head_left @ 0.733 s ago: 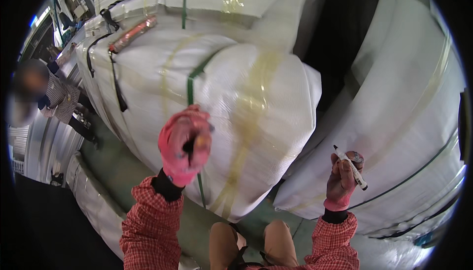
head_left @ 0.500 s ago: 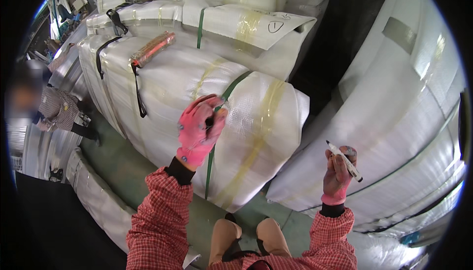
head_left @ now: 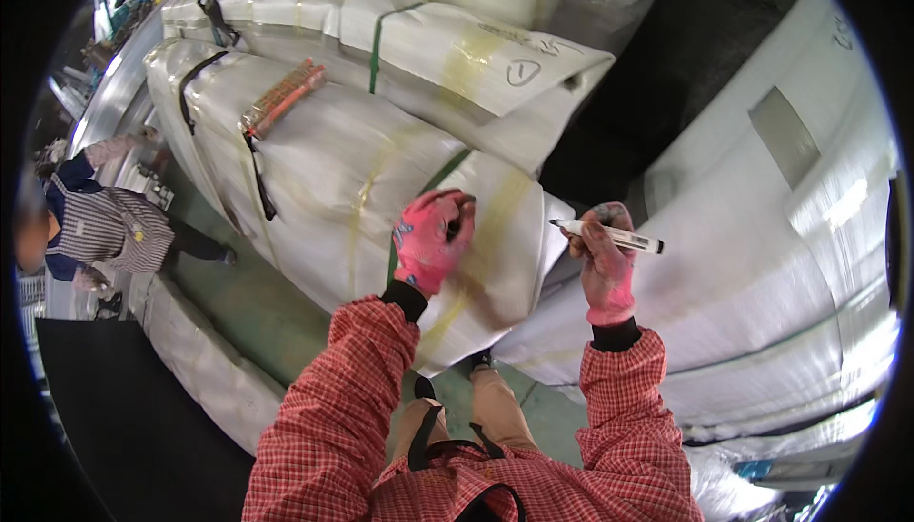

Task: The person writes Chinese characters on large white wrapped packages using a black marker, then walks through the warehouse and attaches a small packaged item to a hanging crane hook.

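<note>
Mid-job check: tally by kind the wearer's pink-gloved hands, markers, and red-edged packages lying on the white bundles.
Pink-gloved hands: 2 (left hand, right hand)
White marker: 1
Red-edged package: 1
Total: 4

Pink-gloved right hand (head_left: 606,265) holding a white marker (head_left: 640,240), left hand (head_left: 430,241) curled over a wrapped bundle (head_left: 319,160)
</note>
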Demonstrator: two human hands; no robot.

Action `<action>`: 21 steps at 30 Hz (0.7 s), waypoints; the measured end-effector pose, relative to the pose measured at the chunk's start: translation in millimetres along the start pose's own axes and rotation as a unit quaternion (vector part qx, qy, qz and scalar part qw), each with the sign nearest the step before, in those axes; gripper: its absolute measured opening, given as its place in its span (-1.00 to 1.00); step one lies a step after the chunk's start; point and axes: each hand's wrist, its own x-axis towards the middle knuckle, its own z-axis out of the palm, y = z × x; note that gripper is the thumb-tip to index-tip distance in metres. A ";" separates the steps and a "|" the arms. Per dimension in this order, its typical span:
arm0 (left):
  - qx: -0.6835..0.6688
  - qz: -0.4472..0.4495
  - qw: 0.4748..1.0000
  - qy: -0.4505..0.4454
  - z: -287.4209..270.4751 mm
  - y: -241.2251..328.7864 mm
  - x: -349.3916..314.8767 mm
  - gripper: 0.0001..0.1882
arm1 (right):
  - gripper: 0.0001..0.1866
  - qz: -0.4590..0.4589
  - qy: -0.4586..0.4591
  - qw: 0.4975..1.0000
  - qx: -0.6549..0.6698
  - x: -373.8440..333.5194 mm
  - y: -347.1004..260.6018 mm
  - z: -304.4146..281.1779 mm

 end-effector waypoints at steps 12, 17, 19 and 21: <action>0.103 -0.077 0.988 -0.089 -4.1 -6.6 4.3 -0.67 | -0.90 0.002 -0.028 0.987 -0.157 86.7 133.0 -13.6; 0.073 -0.071 0.992 -0.077 -16.2 -4.4 36.7 -0.67 | -0.88 0.040 0.008 0.999 0.014 106.5 119.5 6.2; 0.099 -0.083 0.981 -0.146 -30.4 -45.5 81.0 -0.57 | -0.89 0.168 0.026 0.983 0.067 140.7 88.4 62.3; 0.084 -0.084 0.985 -0.123 -58.1 -52.3 127.8 -0.66 | -0.92 0.157 0.068 0.985 -0.019 176.5 69.1 99.2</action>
